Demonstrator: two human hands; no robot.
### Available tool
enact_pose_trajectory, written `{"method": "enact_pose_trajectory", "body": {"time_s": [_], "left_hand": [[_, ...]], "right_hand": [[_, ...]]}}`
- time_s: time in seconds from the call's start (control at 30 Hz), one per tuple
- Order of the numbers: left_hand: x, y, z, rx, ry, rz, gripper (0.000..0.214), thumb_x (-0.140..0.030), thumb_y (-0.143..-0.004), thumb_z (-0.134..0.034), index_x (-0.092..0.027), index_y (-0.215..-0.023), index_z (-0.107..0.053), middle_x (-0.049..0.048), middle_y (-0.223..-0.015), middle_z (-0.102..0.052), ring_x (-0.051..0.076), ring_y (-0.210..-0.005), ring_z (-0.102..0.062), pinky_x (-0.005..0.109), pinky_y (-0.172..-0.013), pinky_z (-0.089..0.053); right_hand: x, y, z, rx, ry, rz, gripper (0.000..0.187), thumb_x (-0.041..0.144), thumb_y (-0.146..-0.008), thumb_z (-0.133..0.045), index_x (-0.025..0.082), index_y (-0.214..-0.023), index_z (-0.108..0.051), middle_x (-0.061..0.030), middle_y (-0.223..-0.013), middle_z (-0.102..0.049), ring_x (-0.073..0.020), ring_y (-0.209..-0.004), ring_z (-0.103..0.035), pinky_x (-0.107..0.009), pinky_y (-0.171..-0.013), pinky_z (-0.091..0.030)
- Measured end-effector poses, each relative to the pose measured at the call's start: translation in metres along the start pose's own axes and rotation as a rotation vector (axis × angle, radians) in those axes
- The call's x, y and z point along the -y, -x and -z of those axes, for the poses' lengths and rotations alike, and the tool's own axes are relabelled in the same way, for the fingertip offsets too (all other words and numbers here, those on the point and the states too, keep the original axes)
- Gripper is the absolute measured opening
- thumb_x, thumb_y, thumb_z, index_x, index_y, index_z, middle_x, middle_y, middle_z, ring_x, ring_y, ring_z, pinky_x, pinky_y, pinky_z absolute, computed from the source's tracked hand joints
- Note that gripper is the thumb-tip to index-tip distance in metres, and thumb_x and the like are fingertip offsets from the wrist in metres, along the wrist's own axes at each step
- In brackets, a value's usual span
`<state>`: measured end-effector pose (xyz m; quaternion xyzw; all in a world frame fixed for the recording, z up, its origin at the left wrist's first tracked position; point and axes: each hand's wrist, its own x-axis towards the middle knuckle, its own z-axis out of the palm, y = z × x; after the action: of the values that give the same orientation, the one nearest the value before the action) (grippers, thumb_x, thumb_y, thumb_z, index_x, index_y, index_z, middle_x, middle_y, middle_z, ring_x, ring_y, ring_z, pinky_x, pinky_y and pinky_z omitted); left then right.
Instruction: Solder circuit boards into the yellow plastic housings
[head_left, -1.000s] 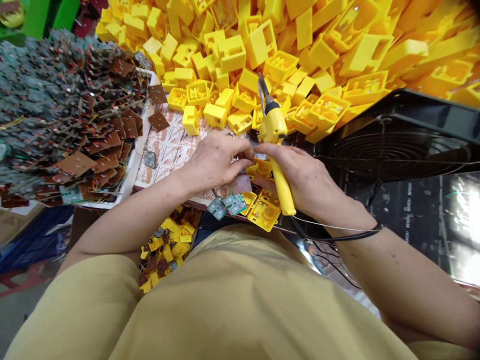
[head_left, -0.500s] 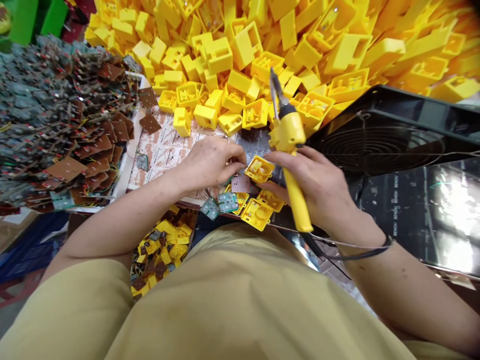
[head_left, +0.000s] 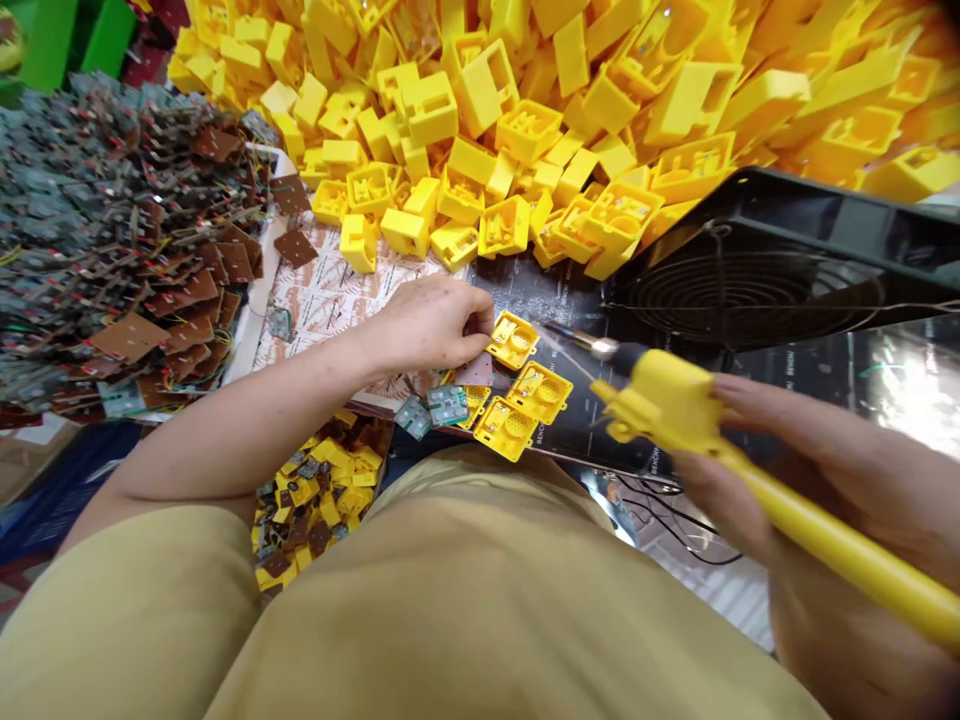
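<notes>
- Left hand [head_left: 431, 325] rests on the surface [head_left: 559, 290], its grip pinching the edge of a yellow housing [head_left: 512, 340].
- Right hand [head_left: 832, 500] has its grip clenched around the soldering iron [head_left: 675, 405], whose tip is near the housing.

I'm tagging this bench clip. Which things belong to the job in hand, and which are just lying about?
In hand: left hand touching a case; right hand gripping the iron; small boards beside the case.
Lying about: housing heap; board pile; fan; parts box.
</notes>
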<state>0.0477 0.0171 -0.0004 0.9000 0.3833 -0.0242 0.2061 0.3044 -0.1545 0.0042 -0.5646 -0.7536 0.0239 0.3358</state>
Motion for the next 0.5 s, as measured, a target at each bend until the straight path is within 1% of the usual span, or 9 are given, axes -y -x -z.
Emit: {"method": "enact_pose_trajectory", "body": {"time_s": [0.07,0.1,0.17,0.23,0.3,0.43,0.5], "left_hand": [[-0.001,0.0,0.001,0.004,0.003,0.001,0.015,-0.022,-0.073,-0.061,-0.022,-0.078,-0.075,-0.0004,-0.064,-0.067,0.014,-0.061,-0.058,0.024,-0.055,-0.034],[-0.001,0.0,0.001,0.004,0.003,0.005,0.015,-0.022,-0.073,-0.061,-0.021,-0.077,-0.075,-0.0004,-0.063,-0.067,0.014,-0.06,-0.058,0.024,-0.054,-0.034],[-0.003,-0.001,0.002,0.005,-0.001,0.013,0.014,-0.021,-0.072,-0.061,-0.021,-0.076,-0.075,-0.0003,-0.063,-0.067,0.014,-0.06,-0.058,0.025,-0.054,-0.033],[-0.004,-0.001,0.003,0.011,-0.001,0.023,0.013,-0.02,-0.07,-0.062,-0.021,-0.074,-0.074,-0.0005,-0.064,-0.067,0.014,-0.06,-0.058,0.025,-0.055,-0.033],[-0.005,-0.002,0.003,0.022,0.002,0.042,0.013,-0.019,-0.069,-0.061,-0.021,-0.072,-0.074,-0.0008,-0.064,-0.067,0.014,-0.06,-0.057,0.026,-0.055,-0.033],[-0.007,-0.003,0.004,0.038,0.004,0.062,0.012,-0.019,-0.069,-0.061,-0.021,-0.072,-0.073,-0.0002,-0.064,-0.065,0.016,-0.062,-0.057,0.027,-0.057,-0.033],[-0.007,-0.003,0.003,0.035,-0.001,0.057,0.012,-0.019,-0.069,-0.061,-0.021,-0.071,-0.072,-0.0002,-0.062,-0.064,0.015,-0.062,-0.056,0.027,-0.057,-0.033]], "right_hand": [[0.006,-0.004,-0.007,-0.003,-0.03,0.101,0.056,0.031,-0.087,-0.072,0.031,-0.14,-0.051,-0.0025,-0.089,-0.074,-0.0185,-0.073,-0.072,-0.026,-0.057,-0.059],[0.009,-0.006,-0.01,0.007,-0.056,0.143,0.057,0.025,-0.085,-0.074,0.027,-0.137,-0.052,-0.0024,-0.089,-0.073,-0.0175,-0.072,-0.071,-0.025,-0.059,-0.06],[0.015,-0.012,-0.015,0.04,-0.104,0.187,0.05,0.018,-0.08,-0.079,0.023,-0.125,-0.057,-0.0012,-0.085,-0.073,-0.0162,-0.073,-0.071,-0.024,-0.062,-0.06],[0.019,-0.016,-0.016,0.084,-0.119,0.216,0.037,0.015,-0.08,-0.079,0.022,-0.11,-0.059,0.0,-0.081,-0.071,-0.0155,-0.074,-0.07,-0.024,-0.063,-0.06],[0.021,-0.021,-0.016,0.1,-0.111,0.244,0.028,0.014,-0.081,-0.077,0.022,-0.1,-0.058,0.0003,-0.079,-0.07,-0.0139,-0.072,-0.069,-0.024,-0.063,-0.059],[0.024,-0.031,-0.016,0.096,-0.118,0.347,0.022,0.015,-0.082,-0.077,0.019,-0.094,-0.06,-0.0016,-0.078,-0.069,-0.0122,-0.067,-0.067,-0.024,-0.064,-0.059],[0.026,-0.037,-0.017,0.108,-0.102,0.374,0.017,0.019,-0.084,-0.076,0.021,-0.092,-0.06,-0.0009,-0.077,-0.069,-0.0127,-0.066,-0.067,-0.024,-0.063,-0.06]]}}
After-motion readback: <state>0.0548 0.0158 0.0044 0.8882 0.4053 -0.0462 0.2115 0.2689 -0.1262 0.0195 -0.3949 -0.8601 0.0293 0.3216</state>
